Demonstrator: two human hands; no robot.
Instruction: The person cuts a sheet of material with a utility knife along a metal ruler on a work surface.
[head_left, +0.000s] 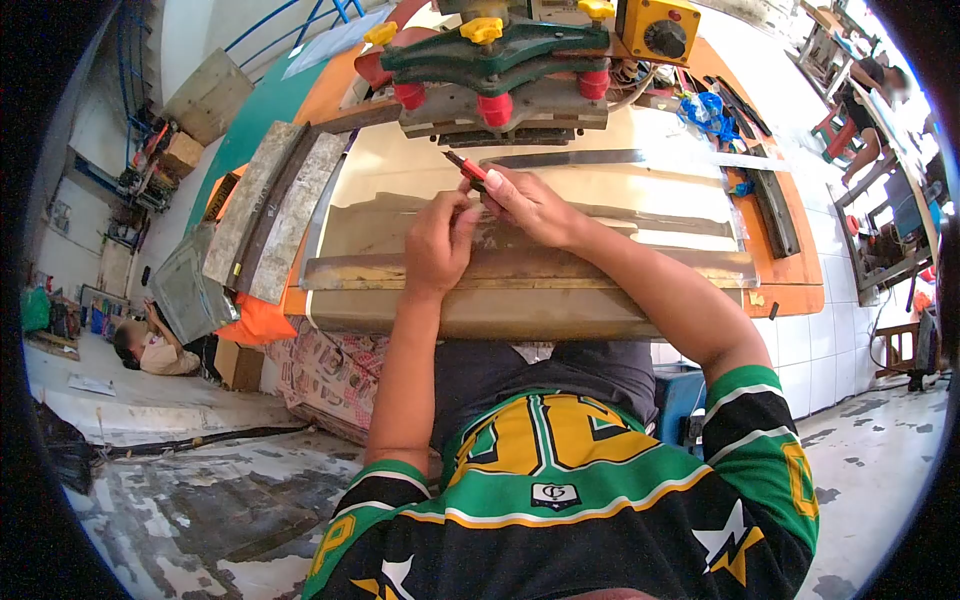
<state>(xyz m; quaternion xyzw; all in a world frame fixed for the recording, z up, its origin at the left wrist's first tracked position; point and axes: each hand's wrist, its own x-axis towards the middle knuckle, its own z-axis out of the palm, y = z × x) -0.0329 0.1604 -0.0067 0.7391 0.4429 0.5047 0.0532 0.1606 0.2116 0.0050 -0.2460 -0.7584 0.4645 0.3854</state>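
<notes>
My right hand (525,208) is closed round a slim red and black utility knife (468,168), its dark tip pointing up and to the left. Right beside it, my left hand (440,240) has its fingers curled in; what they hold, if anything, is hidden. Both hands are above a cream work board (390,165) with brown worn patches. A long metal straightedge (570,158) lies on the board beyond my hands. Nearer my body, a brown padded roll-like edge (480,312) runs along the front.
A green screen-printing clamp (490,60) with yellow and red knobs stands at the back, beside a yellow control box (655,32). Metal bars (265,210) lie at the left of the orange table (805,275). Blue plastic (708,115) lies at the right. Other people sit at far left and right.
</notes>
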